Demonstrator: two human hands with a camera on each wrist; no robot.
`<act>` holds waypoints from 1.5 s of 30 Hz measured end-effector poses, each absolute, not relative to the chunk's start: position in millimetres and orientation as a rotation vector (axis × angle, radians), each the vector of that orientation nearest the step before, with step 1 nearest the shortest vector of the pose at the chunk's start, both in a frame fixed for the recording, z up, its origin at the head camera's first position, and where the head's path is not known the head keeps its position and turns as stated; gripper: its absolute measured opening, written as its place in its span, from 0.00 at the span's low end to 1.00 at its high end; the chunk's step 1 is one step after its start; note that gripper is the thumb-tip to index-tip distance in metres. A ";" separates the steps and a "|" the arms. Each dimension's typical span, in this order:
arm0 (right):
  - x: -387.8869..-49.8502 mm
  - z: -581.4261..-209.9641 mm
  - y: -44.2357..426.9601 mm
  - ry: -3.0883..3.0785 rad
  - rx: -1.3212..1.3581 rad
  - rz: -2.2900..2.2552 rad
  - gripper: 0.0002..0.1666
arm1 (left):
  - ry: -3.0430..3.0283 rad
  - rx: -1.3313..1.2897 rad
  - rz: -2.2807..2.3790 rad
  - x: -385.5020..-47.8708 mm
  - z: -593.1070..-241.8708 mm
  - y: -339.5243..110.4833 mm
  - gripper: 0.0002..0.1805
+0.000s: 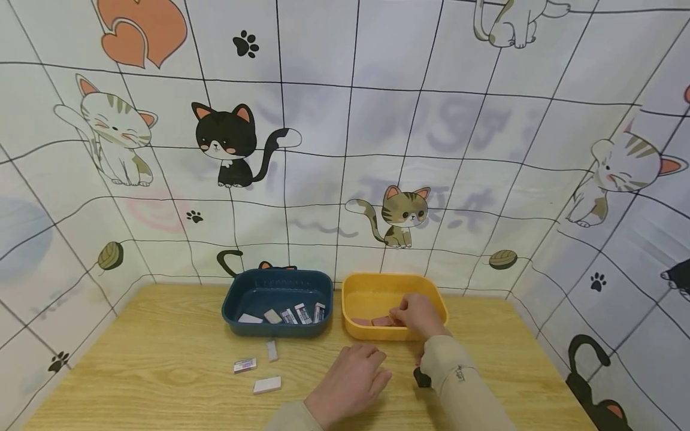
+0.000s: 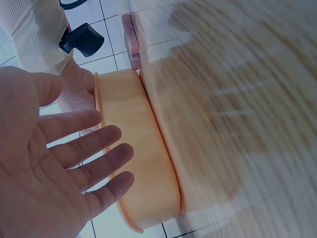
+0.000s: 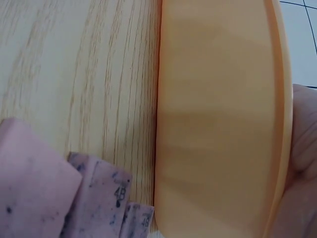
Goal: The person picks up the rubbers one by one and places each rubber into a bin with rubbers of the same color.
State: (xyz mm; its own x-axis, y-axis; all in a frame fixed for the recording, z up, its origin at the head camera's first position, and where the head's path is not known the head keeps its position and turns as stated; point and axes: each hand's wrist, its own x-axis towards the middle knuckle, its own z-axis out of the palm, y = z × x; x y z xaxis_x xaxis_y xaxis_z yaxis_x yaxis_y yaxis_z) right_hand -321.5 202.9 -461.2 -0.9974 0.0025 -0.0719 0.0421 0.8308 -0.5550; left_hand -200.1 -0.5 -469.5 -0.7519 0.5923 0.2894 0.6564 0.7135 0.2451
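My right hand (image 1: 419, 314) reaches over the front right of the yellow bin (image 1: 377, 335), its curled fingertips pinching a pink eraser among other pink erasers (image 1: 381, 321) inside. In the right wrist view the bin's wall hides those fingers. More pink erasers (image 3: 99, 196), some marked 4B, lie on the table beside the bin's outer wall. The left hand (image 1: 353, 380) hovers in front of the yellow bin, fingers apart and slightly bent, palm bare in the left wrist view.
A dark blue bin (image 1: 277, 332) stands left of the yellow one, with several white erasers (image 1: 303, 313) in it. Three pale erasers, one of them a white eraser (image 1: 267, 385), lie on the wooden table (image 1: 162, 359) in front. A cat-printed cloth (image 1: 318, 120) rises behind.
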 end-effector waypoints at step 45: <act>-308.3 -453.6 216.2 3.161 -0.290 -0.892 0.08 | -2.883 -0.828 -0.485 -186.3 -465.9 -44.7 0.18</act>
